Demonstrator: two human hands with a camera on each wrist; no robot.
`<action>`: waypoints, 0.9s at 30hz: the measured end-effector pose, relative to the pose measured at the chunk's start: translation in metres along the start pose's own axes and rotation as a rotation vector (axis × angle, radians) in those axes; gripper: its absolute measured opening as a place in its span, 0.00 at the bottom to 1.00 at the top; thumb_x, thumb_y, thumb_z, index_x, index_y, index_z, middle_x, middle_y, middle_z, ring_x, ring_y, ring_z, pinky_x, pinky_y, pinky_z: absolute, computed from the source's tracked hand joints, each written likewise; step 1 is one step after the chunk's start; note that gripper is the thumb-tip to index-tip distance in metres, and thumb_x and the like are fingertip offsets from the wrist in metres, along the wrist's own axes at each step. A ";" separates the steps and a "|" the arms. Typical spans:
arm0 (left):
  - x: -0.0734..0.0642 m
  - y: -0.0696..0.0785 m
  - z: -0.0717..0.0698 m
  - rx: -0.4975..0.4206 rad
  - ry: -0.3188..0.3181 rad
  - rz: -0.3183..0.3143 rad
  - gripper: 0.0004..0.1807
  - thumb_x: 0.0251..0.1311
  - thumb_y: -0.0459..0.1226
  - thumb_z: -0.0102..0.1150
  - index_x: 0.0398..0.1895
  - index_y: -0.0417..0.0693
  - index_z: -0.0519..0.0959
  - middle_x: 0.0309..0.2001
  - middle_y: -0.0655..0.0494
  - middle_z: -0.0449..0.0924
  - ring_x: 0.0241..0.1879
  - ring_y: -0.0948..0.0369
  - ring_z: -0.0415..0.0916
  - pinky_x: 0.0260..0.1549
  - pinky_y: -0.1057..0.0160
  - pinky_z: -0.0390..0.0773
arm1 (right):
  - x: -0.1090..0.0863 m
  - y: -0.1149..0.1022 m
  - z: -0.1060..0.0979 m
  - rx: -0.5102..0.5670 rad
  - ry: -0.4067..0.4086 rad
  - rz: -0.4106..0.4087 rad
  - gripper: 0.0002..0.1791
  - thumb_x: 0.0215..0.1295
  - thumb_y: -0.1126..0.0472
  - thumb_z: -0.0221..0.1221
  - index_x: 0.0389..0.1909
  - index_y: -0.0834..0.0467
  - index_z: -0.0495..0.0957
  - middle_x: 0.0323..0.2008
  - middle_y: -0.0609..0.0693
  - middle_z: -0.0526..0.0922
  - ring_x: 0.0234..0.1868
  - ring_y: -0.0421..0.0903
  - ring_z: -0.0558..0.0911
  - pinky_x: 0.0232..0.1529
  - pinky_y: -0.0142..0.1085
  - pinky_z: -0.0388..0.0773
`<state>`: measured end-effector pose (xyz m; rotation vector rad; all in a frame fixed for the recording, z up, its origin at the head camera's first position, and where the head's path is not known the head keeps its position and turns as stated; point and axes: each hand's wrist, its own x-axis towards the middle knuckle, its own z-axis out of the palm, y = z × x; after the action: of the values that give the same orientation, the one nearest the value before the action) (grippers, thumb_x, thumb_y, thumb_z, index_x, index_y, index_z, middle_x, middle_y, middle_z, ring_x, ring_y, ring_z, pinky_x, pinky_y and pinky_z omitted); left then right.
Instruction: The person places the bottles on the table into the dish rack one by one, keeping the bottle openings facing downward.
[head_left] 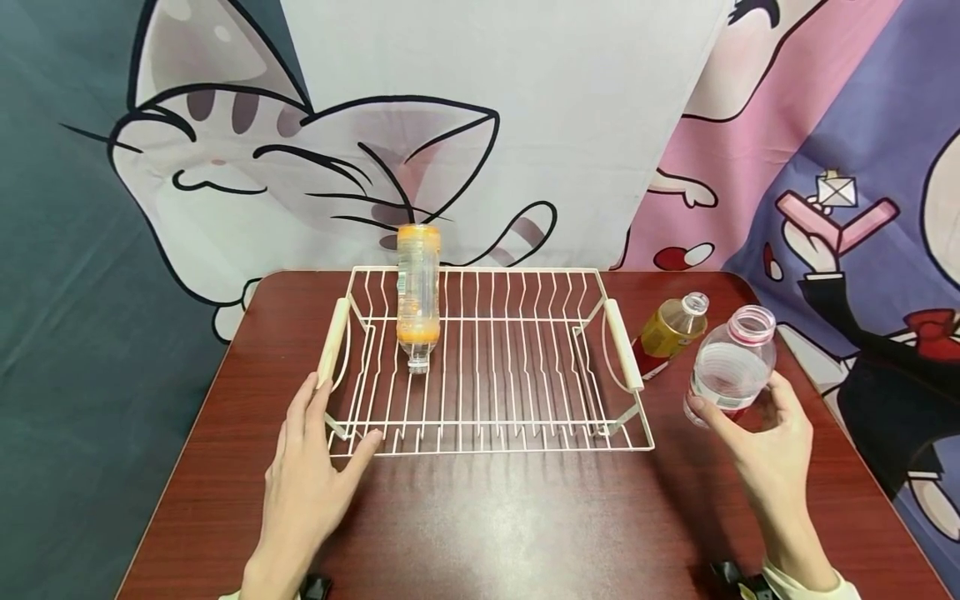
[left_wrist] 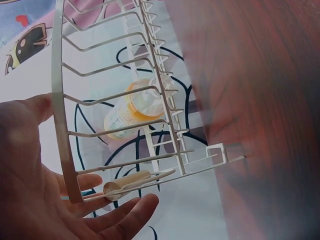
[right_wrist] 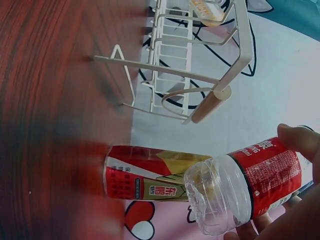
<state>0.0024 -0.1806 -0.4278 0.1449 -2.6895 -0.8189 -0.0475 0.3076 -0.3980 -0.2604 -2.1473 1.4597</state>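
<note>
My right hand [head_left: 776, 450] grips a clear plastic bottle [head_left: 731, 371] with a red label and an uncapped mouth, lifted at the right of the table. In the right wrist view the bottle [right_wrist: 240, 182] tilts, its base overlapping a red and yellow bottle [right_wrist: 150, 172]. My left hand [head_left: 307, 475] rests at the front left corner of a white wire rack [head_left: 487, 425], fingertips by its wooden handle [head_left: 333, 342] and thumb at the front rail. Neck down in the rack's left part lies an orange-banded clear bottle [head_left: 418, 287].
The red and yellow bottle [head_left: 670, 333] stands uncapped right of the rack, close to its right wooden handle [head_left: 624, 346]. Beneath everything is a dark red wooden table [head_left: 480, 525]. A cartoon-printed cloth [head_left: 570, 125] hangs behind the table's far edge.
</note>
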 end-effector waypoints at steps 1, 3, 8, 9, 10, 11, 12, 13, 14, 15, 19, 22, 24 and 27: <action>0.000 0.000 0.000 0.001 -0.001 0.001 0.51 0.70 0.55 0.73 0.89 0.49 0.61 0.88 0.52 0.56 0.79 0.39 0.64 0.44 0.21 0.76 | 0.000 0.000 0.000 -0.003 0.000 -0.001 0.41 0.49 0.82 0.78 0.67 0.57 0.84 0.50 0.38 0.88 0.51 0.38 0.84 0.52 0.23 0.74; 0.001 0.000 -0.001 0.002 -0.002 0.005 0.51 0.70 0.54 0.73 0.89 0.49 0.60 0.88 0.51 0.56 0.79 0.39 0.64 0.44 0.21 0.76 | -0.001 -0.001 0.000 -0.009 -0.001 -0.002 0.41 0.49 0.82 0.79 0.66 0.56 0.85 0.50 0.38 0.88 0.50 0.38 0.84 0.52 0.23 0.74; 0.001 0.000 -0.001 0.006 0.001 0.005 0.52 0.70 0.54 0.73 0.90 0.51 0.58 0.88 0.51 0.56 0.80 0.39 0.63 0.46 0.21 0.76 | -0.002 -0.002 0.000 -0.043 -0.001 -0.008 0.41 0.49 0.80 0.80 0.66 0.55 0.85 0.50 0.36 0.87 0.50 0.37 0.84 0.51 0.23 0.73; 0.001 0.000 -0.002 0.006 0.001 0.004 0.52 0.70 0.54 0.73 0.90 0.51 0.58 0.88 0.51 0.56 0.80 0.40 0.63 0.47 0.21 0.75 | -0.003 -0.003 -0.001 -0.052 0.000 -0.010 0.41 0.49 0.79 0.80 0.67 0.55 0.85 0.49 0.35 0.87 0.50 0.37 0.83 0.51 0.23 0.72; 0.001 0.000 -0.002 0.005 0.002 0.003 0.52 0.70 0.54 0.73 0.90 0.52 0.58 0.88 0.51 0.56 0.80 0.40 0.63 0.47 0.21 0.75 | -0.003 -0.004 -0.001 -0.060 0.002 -0.009 0.41 0.49 0.79 0.80 0.67 0.54 0.85 0.50 0.35 0.87 0.51 0.37 0.83 0.52 0.23 0.72; 0.001 0.000 -0.002 0.003 0.005 0.004 0.53 0.70 0.54 0.73 0.91 0.52 0.57 0.88 0.51 0.57 0.80 0.40 0.62 0.48 0.21 0.75 | -0.004 -0.005 -0.001 -0.072 0.005 -0.009 0.41 0.48 0.78 0.80 0.67 0.54 0.85 0.50 0.34 0.86 0.51 0.36 0.82 0.52 0.24 0.71; 0.001 0.000 -0.002 -0.001 0.008 0.005 0.53 0.70 0.54 0.73 0.91 0.53 0.57 0.87 0.50 0.57 0.80 0.40 0.62 0.49 0.21 0.75 | -0.005 -0.007 -0.001 -0.088 0.008 -0.012 0.42 0.48 0.77 0.81 0.67 0.54 0.85 0.50 0.33 0.85 0.51 0.36 0.81 0.53 0.24 0.70; 0.002 0.001 -0.002 -0.008 0.011 0.008 0.53 0.70 0.53 0.73 0.91 0.52 0.57 0.87 0.49 0.57 0.80 0.40 0.62 0.50 0.21 0.75 | -0.006 -0.008 0.000 -0.105 0.010 -0.019 0.42 0.48 0.77 0.81 0.67 0.54 0.85 0.50 0.33 0.84 0.52 0.35 0.81 0.54 0.25 0.69; 0.002 0.001 -0.002 -0.016 0.015 0.011 0.53 0.69 0.53 0.74 0.91 0.52 0.57 0.87 0.47 0.57 0.80 0.40 0.61 0.52 0.22 0.74 | -0.007 -0.010 0.000 -0.122 0.012 -0.031 0.42 0.47 0.76 0.81 0.68 0.55 0.85 0.50 0.32 0.83 0.52 0.34 0.80 0.54 0.26 0.68; 0.002 0.002 -0.002 -0.025 0.022 0.014 0.53 0.69 0.52 0.74 0.90 0.52 0.57 0.87 0.46 0.57 0.81 0.39 0.61 0.55 0.23 0.74 | -0.007 -0.011 0.000 -0.135 0.009 -0.046 0.43 0.46 0.76 0.82 0.68 0.56 0.85 0.50 0.31 0.83 0.53 0.34 0.79 0.56 0.27 0.67; 0.002 0.007 -0.002 -0.080 0.076 0.055 0.52 0.67 0.50 0.75 0.89 0.47 0.60 0.85 0.43 0.59 0.81 0.37 0.59 0.66 0.28 0.66 | -0.008 -0.016 0.002 -0.165 -0.016 -0.142 0.44 0.41 0.77 0.83 0.67 0.61 0.85 0.52 0.28 0.81 0.56 0.32 0.78 0.59 0.28 0.66; 0.004 0.015 -0.002 -0.112 0.153 0.138 0.48 0.71 0.59 0.68 0.86 0.44 0.65 0.83 0.41 0.63 0.80 0.37 0.59 0.73 0.32 0.60 | -0.008 -0.019 0.004 -0.165 -0.044 -0.229 0.45 0.39 0.77 0.83 0.66 0.63 0.85 0.54 0.27 0.81 0.59 0.31 0.77 0.61 0.27 0.65; 0.004 0.022 -0.003 -0.139 0.211 0.214 0.47 0.74 0.65 0.62 0.83 0.43 0.69 0.80 0.39 0.68 0.79 0.36 0.61 0.76 0.36 0.57 | -0.008 -0.020 0.006 -0.162 -0.062 -0.292 0.45 0.38 0.78 0.83 0.66 0.63 0.86 0.56 0.27 0.81 0.60 0.30 0.76 0.62 0.26 0.65; 0.005 0.035 -0.005 -0.185 0.274 0.323 0.46 0.77 0.69 0.55 0.78 0.42 0.76 0.76 0.39 0.74 0.76 0.36 0.66 0.81 0.47 0.55 | -0.010 -0.024 0.011 -0.167 -0.082 -0.382 0.46 0.36 0.78 0.81 0.66 0.63 0.86 0.59 0.28 0.80 0.62 0.30 0.75 0.61 0.24 0.65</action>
<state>-0.0009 -0.1547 -0.4030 -0.2018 -2.2867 -0.8677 -0.0416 0.2847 -0.3826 0.1492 -2.2340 1.0934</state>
